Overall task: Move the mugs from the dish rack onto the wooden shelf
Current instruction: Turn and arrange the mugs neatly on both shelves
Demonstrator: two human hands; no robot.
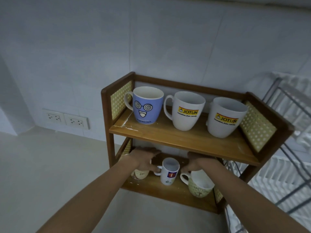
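Mugs on the lower board of the wooden shelf (pixel 181 137) look ceramic: rigid, smooth, breakable. Left hand (pixel 144 159) seemingly pinches the small white mug (pixel 169 171) by its handle; right hand (pixel 196 163) loosely touches the cream mug (pixel 198 185).

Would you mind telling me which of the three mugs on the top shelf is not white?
The blue mug at the left end, printed with a cartoon face with spiral eyes. The other two mugs are white with JOTUN logos.

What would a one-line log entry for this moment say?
top shelf: three mugs upright | lower shelf: three mugs | left hand: at small white mug handle | right hand: by patterned mug
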